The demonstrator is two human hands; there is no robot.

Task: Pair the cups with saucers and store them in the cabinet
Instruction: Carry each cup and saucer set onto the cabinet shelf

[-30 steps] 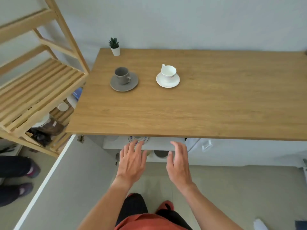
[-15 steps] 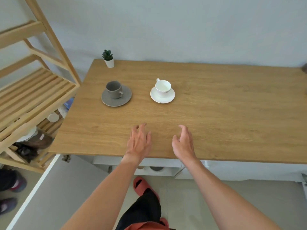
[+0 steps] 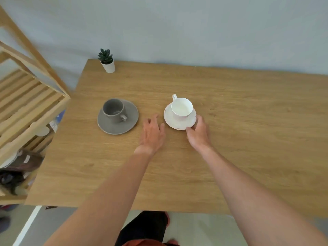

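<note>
White saucer (image 3: 179,119) is now being touched by right hand (image 3: 198,134) fingers; left hand (image 3: 152,134), fingers apart, is arriving from below the surface (image 3: 248,121).

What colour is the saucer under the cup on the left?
Grey, matching its cup. The grey saucer shows plainly in the head view, the only one available.

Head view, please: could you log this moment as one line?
right hand: touching white saucer rim | left hand: open, beside it | white cup: on saucer | grey set: untouched
</note>
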